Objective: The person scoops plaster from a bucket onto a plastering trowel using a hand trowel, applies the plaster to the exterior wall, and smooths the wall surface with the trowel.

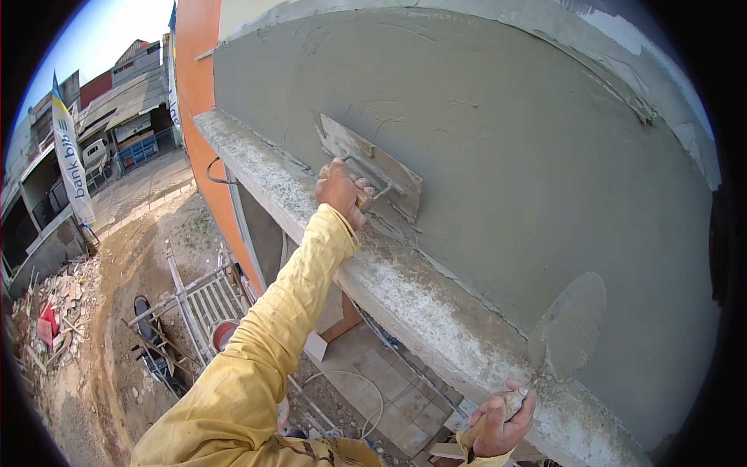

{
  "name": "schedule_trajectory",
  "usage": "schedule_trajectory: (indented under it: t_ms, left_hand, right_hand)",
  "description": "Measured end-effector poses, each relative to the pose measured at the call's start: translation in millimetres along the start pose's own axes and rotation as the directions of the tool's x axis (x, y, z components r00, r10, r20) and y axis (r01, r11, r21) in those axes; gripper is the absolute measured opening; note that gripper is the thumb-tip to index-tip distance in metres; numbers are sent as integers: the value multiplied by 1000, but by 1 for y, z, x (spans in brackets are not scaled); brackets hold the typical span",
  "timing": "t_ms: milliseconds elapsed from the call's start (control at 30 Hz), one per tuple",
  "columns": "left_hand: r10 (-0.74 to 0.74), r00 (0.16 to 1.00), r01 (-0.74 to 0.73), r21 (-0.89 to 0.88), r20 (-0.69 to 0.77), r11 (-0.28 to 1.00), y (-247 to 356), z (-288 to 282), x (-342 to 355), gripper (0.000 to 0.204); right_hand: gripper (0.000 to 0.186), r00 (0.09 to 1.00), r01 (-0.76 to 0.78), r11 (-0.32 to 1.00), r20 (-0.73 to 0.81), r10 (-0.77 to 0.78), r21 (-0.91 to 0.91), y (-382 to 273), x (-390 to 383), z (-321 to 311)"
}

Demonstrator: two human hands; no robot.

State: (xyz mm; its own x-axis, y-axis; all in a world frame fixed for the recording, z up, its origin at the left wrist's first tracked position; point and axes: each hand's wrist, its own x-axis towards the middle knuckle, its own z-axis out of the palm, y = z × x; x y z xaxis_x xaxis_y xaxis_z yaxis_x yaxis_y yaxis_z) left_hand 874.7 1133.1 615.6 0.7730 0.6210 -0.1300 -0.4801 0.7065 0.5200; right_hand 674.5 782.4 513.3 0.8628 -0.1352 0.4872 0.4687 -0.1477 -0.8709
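My left hand (342,193), in a yellow sleeve (292,288), is closed round the handle of a rectangular plastering trowel (377,165). Its mortar-smeared metal blade lies against, or very near, the wet grey plaster (498,156) on the wall, just above a concrete ledge (420,303). Lower right, my right hand (506,420) grips the handle of a rounded bricklayer's trowel (572,327). That blade points up and away, in front of the plaster above the ledge; whether it touches the wall I cannot tell.
The rough ledge runs diagonally between me and the wall, with a drop below it. Down there are floor tiles (389,389), a hose, a wooden rack (210,303), a red bucket (224,335) and a motorcycle (156,342). Rubble (58,311) and a banner (70,156) stand far left.
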Motion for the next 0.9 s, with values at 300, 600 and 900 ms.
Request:
schedule_trajectory:
  t_ms: [300, 600, 900]
  left_hand:
    - [141, 952, -144, -8, 272, 989, 66, 132, -34, 18]
    - [149, 681, -143, -71, 717, 987, 105, 211, -46, 10]
    - [16, 947, -2, -46, 320, 999, 2, -7, -98, 24]
  right_hand:
    - [38, 999, -42, 999, -31, 42, 5, -3, -3, 2]
    - [29, 988, -149, 988, -26, 150, 41, -15, 2, 1]
    - [36, 995, -89, 996, 31, 90, -24, -8, 3, -3]
